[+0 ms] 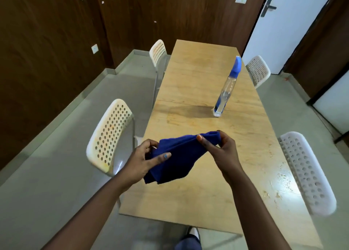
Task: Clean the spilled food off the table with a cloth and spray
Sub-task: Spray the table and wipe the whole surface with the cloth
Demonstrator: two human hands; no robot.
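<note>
A dark blue cloth (177,155) hangs above the near half of the wooden table (198,80), held between both hands. My left hand (143,160) grips its lower left part, thumb laid across the fabric. My right hand (217,148) pinches the upper right corner. A clear spray bottle (225,91) with a blue trigger head stands upright on the table's middle right. Spilled food bits and wet spots (279,181) lie scattered along the table's near right edge.
White perforated chairs stand on both sides of the table: two on the left (109,134), (157,51) and two on the right (307,172), (257,70). A white door (283,23) is at the back right. My shoe (192,232) shows under the near table edge.
</note>
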